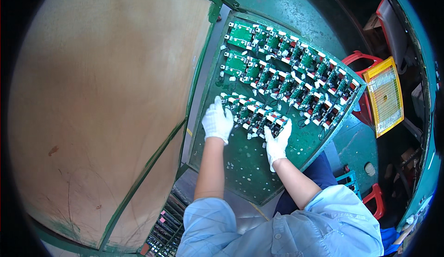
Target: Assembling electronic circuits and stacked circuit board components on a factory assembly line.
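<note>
Several green circuit boards with white connectors and dark and red parts stand close together in a short front row [252, 113] on a green tabletop [245, 164]. My left hand [217, 122], in a white glove, grips the left end of this row, its fingers at the end board and its thumb on the near side. At the right end, my right hand [278, 142], also gloved in white, is closed around the last boards, with the thumb near and the fingers beyond. The boards hide some of the fingertips.
Two longer rows of circuit boards, a far row [286, 44] and a middle row [277, 81], lie beyond my hands. A large wooden panel [115, 72] fills the left. Past the table's right edge are a yellow-framed grille [385, 97] and a red plastic stool [360, 60].
</note>
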Demonstrator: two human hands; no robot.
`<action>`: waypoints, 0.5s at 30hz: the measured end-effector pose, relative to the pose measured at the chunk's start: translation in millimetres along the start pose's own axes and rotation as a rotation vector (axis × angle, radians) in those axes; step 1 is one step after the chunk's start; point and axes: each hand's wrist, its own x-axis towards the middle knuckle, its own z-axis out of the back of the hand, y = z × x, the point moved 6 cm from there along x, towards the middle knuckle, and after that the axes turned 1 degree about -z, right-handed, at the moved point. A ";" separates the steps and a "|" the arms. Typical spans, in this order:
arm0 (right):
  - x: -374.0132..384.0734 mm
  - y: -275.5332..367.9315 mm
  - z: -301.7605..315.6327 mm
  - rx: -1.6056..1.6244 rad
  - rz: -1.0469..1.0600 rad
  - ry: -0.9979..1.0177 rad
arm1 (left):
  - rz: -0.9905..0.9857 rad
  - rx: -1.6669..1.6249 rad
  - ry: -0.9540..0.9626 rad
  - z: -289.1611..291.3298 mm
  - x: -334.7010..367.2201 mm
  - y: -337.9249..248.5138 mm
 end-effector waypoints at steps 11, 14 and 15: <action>0.4 7.1 8.6 -0.101 -0.005 0.017 | 0.195 -0.639 0.106 -25.5 10.0 25.0; -4.5 17.9 6.2 0.006 -0.073 0.062 | 0.125 -0.570 0.135 -38.1 23.5 38.4; -2.9 16.0 7.5 0.003 -0.075 0.058 | 0.156 -0.462 0.148 -36.5 26.6 31.4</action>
